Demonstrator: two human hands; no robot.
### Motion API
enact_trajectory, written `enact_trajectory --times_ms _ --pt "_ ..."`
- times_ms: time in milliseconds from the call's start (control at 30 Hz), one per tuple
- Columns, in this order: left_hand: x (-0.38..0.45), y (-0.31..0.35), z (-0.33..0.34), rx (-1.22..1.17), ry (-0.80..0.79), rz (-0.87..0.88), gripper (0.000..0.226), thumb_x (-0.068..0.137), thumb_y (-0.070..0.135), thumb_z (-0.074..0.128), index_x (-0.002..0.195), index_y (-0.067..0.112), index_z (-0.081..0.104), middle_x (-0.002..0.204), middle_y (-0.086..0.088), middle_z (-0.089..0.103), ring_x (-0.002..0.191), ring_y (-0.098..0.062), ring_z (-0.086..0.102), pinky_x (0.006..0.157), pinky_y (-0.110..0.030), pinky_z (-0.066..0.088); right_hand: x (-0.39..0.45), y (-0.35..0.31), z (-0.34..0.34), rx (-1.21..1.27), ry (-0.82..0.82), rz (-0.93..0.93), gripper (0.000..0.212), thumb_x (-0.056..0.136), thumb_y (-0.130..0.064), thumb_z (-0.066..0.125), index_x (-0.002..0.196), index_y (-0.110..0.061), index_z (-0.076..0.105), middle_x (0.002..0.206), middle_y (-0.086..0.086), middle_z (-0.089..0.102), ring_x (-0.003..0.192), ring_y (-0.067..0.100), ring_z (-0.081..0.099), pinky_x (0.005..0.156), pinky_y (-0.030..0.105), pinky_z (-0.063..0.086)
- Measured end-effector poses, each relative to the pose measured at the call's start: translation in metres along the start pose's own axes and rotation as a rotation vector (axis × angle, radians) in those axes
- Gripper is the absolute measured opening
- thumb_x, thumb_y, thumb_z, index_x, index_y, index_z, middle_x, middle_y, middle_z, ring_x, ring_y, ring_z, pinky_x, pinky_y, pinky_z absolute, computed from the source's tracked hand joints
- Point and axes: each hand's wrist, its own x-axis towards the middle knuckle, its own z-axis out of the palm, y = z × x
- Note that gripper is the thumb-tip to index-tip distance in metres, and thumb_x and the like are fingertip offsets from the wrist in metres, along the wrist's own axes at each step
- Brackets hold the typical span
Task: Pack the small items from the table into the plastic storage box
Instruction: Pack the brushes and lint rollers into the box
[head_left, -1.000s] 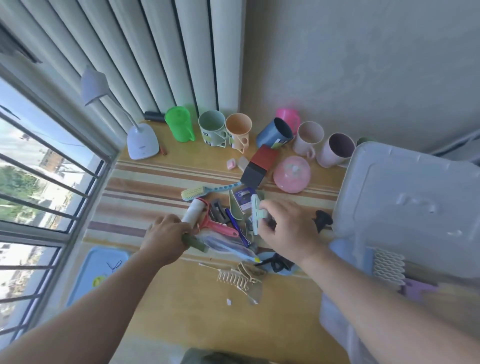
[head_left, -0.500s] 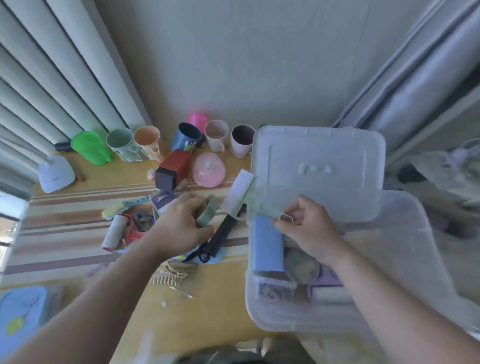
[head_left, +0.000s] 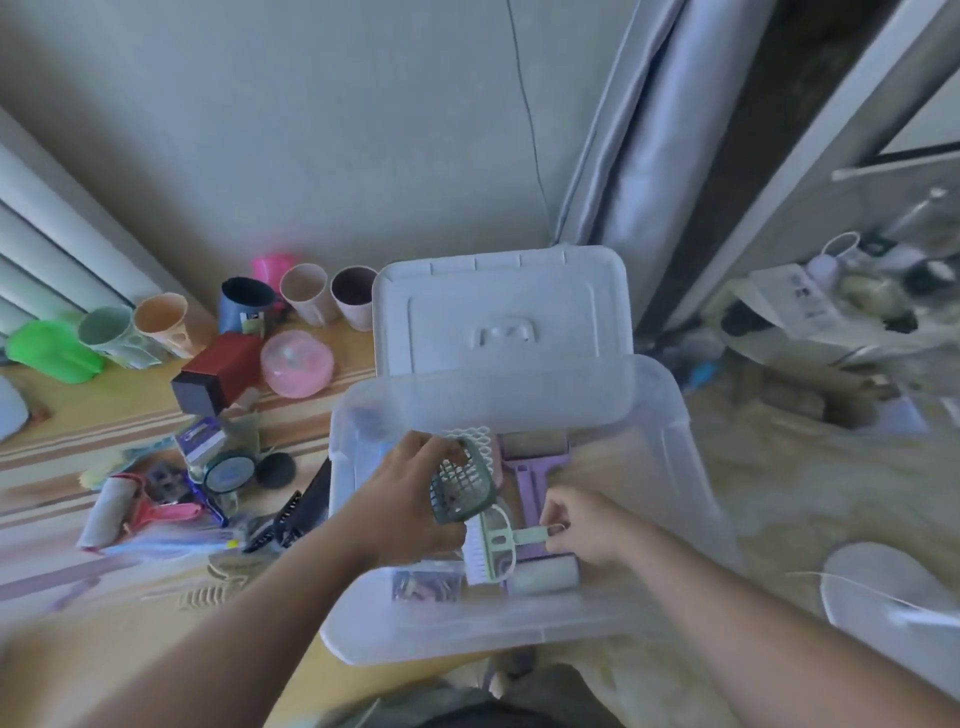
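Note:
The clear plastic storage box (head_left: 670, 462) stands open at the table's right end, its white lid (head_left: 498, 317) leaning up behind it. My left hand (head_left: 410, 499) is over the box, shut on a dark green slotted scoop (head_left: 460, 486). My right hand (head_left: 582, 525) pinches the handle end of a pale green brush (head_left: 493, 540), low inside the box. A purple lint roller (head_left: 535, 483) and other small items lie in the box. Left of it, more small items stay on the table: a pink lint roller (head_left: 130, 512), a tape roll (head_left: 228, 470), a black comb (head_left: 293, 514).
Several cups (head_left: 306, 293) line the wall behind a red and black box (head_left: 218, 374) and a pink round container (head_left: 296, 364). A green jug (head_left: 52, 351) lies at far left. Right of the table the floor is cluttered, with a white fan (head_left: 893, 597).
Both hands have swung from the pile on the table over to the open box. My left hand has taken up the green scoop; my right has carried the brush down into the box.

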Motion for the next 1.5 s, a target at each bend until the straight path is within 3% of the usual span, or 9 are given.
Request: enact_trajectory --times_ms 133,267,400,533,700,833,933,1167,1500 --pt "-0.005 0.003 0.027 0.035 -0.026 -0.069 0.080 0.065 0.046 0.073 0.138 0.045 0.039 0.130 0.016 0.043 0.117 -0.011 0.044 0.098 -0.026 0.039 0.018 0.000 0.010 0.056 0.051 0.029 0.021 0.087 -0.008 0.074 0.090 -0.025 0.061 0.089 -0.003 0.067 0.072 0.011 0.058 0.061 0.029 0.049" --pt "-0.010 0.004 0.045 0.052 -0.034 -0.147 0.091 0.064 0.047 0.070 0.143 0.050 0.026 0.135 0.014 0.052 0.120 -0.017 0.050 0.098 -0.036 0.048 0.020 0.006 0.006 0.017 -0.022 0.005 0.025 0.087 -0.018 0.076 0.102 -0.033 0.064 0.113 -0.004 0.070 0.095 0.014 0.068 0.086 0.034 0.059" --pt "-0.006 0.007 0.059 0.100 -0.076 -0.164 0.104 0.069 0.047 0.073 0.155 0.040 0.016 0.149 0.012 0.045 0.129 -0.019 0.044 0.103 -0.034 0.044 0.001 0.003 -0.017 -0.116 0.030 -0.073 0.063 0.095 -0.025 0.071 0.154 -0.028 0.048 0.147 0.002 0.058 0.127 0.023 0.060 0.103 0.033 0.049" --pt "0.006 0.013 0.072 0.115 -0.100 -0.108 0.105 0.067 0.046 0.076 0.156 0.037 0.020 0.152 0.009 0.038 0.135 -0.020 0.041 0.107 -0.030 0.041 -0.028 -0.018 -0.032 -0.124 0.119 -0.328 0.076 0.086 -0.030 0.077 0.155 -0.025 0.047 0.155 -0.004 0.047 0.141 0.017 0.043 0.108 0.020 0.033" --pt "0.019 0.021 0.092 0.125 -0.167 -0.050 0.108 0.066 0.040 0.078 0.155 0.026 0.019 0.148 0.002 0.036 0.139 -0.020 0.036 0.111 -0.027 0.033 -0.038 -0.026 -0.014 -0.546 0.022 -0.500 0.102 0.078 -0.050 0.075 0.162 -0.019 0.026 0.158 0.000 0.036 0.141 0.027 0.033 0.119 0.043 0.035" --pt "0.029 0.028 0.096 0.073 -0.125 -0.041 0.102 0.069 0.041 0.078 0.152 0.027 0.021 0.142 0.000 0.046 0.134 -0.023 0.042 0.108 -0.030 0.038 -0.032 -0.023 -0.007 -0.682 0.146 -0.458 0.103 0.077 -0.051 0.075 0.160 -0.015 0.025 0.146 0.007 0.049 0.131 0.033 0.043 0.108 0.049 0.044" --pt "0.033 0.030 0.097 0.068 -0.066 -0.001 0.116 0.072 0.044 0.076 0.160 0.032 0.002 0.156 0.003 0.032 0.142 -0.022 0.029 0.117 -0.033 0.032 -0.030 -0.013 -0.013 -0.503 0.212 -0.385 0.095 0.075 -0.050 0.077 0.155 -0.024 0.033 0.139 0.003 0.056 0.126 0.030 0.049 0.100 0.047 0.050" --pt "0.022 0.013 0.109 0.171 0.032 0.042 0.085 0.084 0.048 0.061 0.158 0.035 0.020 0.149 0.006 0.039 0.138 -0.023 0.031 0.116 -0.041 0.036 0.001 0.022 -0.030 -0.404 0.332 0.225 0.066 0.096 -0.067 0.052 0.136 -0.018 0.032 0.117 0.011 0.056 0.103 0.034 0.063 0.071 0.040 0.052" --pt "-0.006 -0.005 0.109 0.182 -0.058 0.006 0.062 0.080 0.054 0.044 0.142 0.047 0.041 0.145 0.016 0.043 0.139 -0.019 0.031 0.111 -0.037 0.040 0.039 0.033 -0.006 -0.490 0.157 0.396 0.093 0.083 -0.070 0.074 0.146 -0.010 0.041 0.132 0.016 0.058 0.116 0.029 0.062 0.083 0.036 0.054"
